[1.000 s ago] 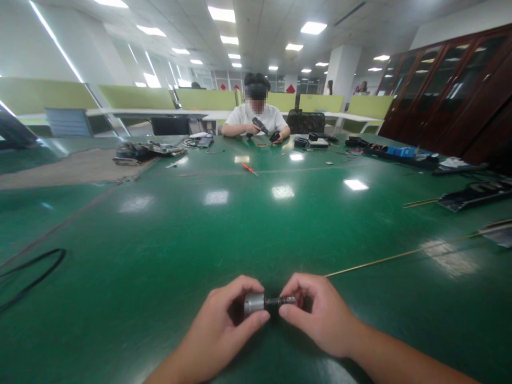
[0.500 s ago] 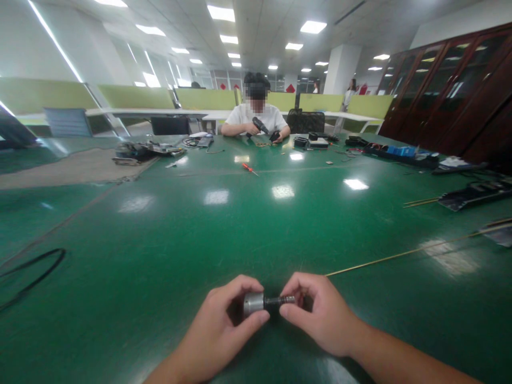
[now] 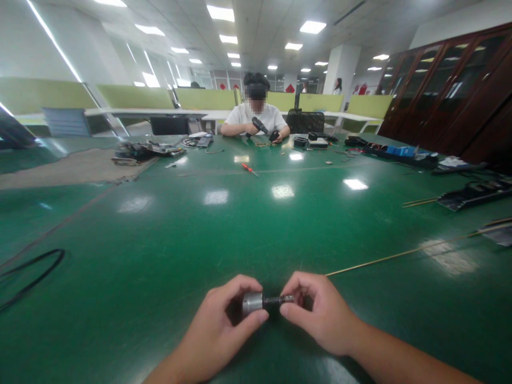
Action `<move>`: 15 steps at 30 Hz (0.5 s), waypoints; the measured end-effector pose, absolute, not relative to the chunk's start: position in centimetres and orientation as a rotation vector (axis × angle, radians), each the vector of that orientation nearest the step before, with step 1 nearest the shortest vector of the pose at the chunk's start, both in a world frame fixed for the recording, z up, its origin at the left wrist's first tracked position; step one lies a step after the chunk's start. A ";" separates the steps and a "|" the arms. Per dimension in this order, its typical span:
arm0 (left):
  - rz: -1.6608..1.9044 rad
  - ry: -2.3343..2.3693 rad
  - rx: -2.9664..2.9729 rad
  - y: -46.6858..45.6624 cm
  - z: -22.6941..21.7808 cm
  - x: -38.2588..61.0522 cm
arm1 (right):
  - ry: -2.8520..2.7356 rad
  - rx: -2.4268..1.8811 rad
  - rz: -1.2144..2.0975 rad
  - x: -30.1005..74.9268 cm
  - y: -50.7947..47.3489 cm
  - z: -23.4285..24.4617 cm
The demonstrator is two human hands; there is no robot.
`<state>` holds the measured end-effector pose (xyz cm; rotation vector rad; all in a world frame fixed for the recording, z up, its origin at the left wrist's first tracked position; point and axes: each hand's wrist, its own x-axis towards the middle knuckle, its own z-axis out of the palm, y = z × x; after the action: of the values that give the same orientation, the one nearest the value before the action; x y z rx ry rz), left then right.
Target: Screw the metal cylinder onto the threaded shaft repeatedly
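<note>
Low in the head view, a small metal part with a silver cylinder (image 3: 253,303) at one end and a thin dark shaft (image 3: 272,301) lies level between my hands. My left hand (image 3: 224,314) curls around the silver end, thumb below and fingers above. At the opposite end, my right hand (image 3: 316,309) pinches the ribbed metal tip (image 3: 287,299) between thumb and fingers. The exact kind of part cannot be made out. Under both hands is the glossy green table (image 3: 180,240).
A long thin brass-coloured rod (image 3: 384,261) runs rightward from behind my right hand. A black cable loop (image 3: 56,261) lies at left, a red screwdriver (image 3: 248,168) farther off. Across the table, a person (image 3: 256,120) holds a power drill (image 3: 260,125). Electronic parts (image 3: 140,151) sit at far left.
The metal part looks slightly turned, its dark middle showing thinner now. Both hands keep nearly the same place and grip. A distant person at the back has shifted left.
</note>
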<state>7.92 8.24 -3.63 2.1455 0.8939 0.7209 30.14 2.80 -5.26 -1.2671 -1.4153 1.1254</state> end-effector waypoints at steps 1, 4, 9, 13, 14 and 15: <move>0.723 0.894 2.145 8.2 -3.7 7.9 | -1.416 -1.266 1.124 30.1 2.8 -5.2; 0.733 0.898 2.142 8.2 -3.7 7.9 | -1.414 -1.274 1.121 30.1 2.8 -5.1; 0.745 0.917 2.137 8.3 -3.6 8.1 | -1.388 -1.282 1.126 30.1 2.8 -5.1; 0.751 0.916 2.138 8.3 -3.8 8.0 | -1.394 -1.286 1.137 30.2 2.8 -5.2; 0.756 0.916 2.136 8.3 -3.8 8.0 | -1.394 -1.286 1.140 30.2 2.9 -5.3; 0.761 0.915 2.134 8.3 -3.8 8.0 | -1.394 -1.285 1.143 30.2 2.9 -5.3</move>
<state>7.97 8.29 -3.83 2.1338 0.9149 0.7609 30.18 2.86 -5.28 -1.2852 -1.3935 1.1434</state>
